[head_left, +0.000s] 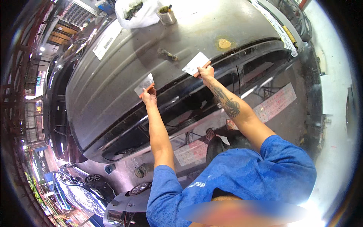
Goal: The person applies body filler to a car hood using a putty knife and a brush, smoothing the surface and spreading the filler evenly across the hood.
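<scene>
Both hands are over the near side of a dull dark grey car roof (pixel 109 87). My left hand (pixel 150 96) is closed around the orange edge of a flat putty spreader (pixel 145 83) with a wide grey blade. Farther right, my right hand (pixel 206 72) grips a second putty spreader (pixel 195 63), its pale blade pointing left and away from me. Whether either blade touches the roof I cannot tell. Beyond them lies a small dark, lumpy item (pixel 167 54) on the roof. A yellowish patch (pixel 224 43) shows to the right, near the roof edge.
A metal can (pixel 166 16) and a white plastic bag (pixel 138 19) stand on the far part of the roof. Masking paper (pixel 108 42) lies at left. Below are a bucket (pixel 109 168), a round tin (pixel 140 171) and another car (pixel 126 208). A white wall (pixel 334 75) rises at right.
</scene>
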`<state>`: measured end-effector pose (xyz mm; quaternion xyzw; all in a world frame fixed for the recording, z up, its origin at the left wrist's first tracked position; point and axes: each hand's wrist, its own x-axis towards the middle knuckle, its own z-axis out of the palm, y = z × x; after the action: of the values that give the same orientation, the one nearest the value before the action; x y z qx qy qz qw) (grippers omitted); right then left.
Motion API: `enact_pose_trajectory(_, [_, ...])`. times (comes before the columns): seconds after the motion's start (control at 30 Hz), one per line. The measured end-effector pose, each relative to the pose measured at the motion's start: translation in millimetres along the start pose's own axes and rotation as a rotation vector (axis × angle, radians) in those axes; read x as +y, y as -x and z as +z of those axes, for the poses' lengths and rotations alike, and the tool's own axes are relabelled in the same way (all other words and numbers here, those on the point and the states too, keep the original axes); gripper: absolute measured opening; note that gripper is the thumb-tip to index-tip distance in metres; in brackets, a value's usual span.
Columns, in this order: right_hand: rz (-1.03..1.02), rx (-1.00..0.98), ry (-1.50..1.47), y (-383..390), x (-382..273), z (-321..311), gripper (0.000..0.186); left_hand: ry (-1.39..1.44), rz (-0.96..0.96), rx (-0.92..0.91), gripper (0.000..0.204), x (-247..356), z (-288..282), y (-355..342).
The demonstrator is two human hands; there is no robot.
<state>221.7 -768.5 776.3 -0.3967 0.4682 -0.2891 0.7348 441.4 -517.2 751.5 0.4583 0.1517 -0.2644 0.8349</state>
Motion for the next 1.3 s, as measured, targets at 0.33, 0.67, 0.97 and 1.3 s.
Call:
enact_pose_trajectory(0.33, [-0.104,0.054,-0.017,-44,-11,50,0.018,0.171,-0.042,0.11,0.054,9,7,-54])
enact_pose_trajectory(0.67, [0.443,-0.795,-0.134,80,-1,25,0.077,0.768,-0.285,-0.621,0.076,-38,77,116])
enact_pose_trajectory(0.97, [0.495,-0.884,-0.774,186,-23,-55,0.105,0.587,-0.415,-0.666,0.062,-172,119,250])
enact_pose_trajectory(1.3, [0.307,-0.888,-0.777,173,-64,-106,0.117,0.324,-0.481,-0.786,0.048,-197,132,261])
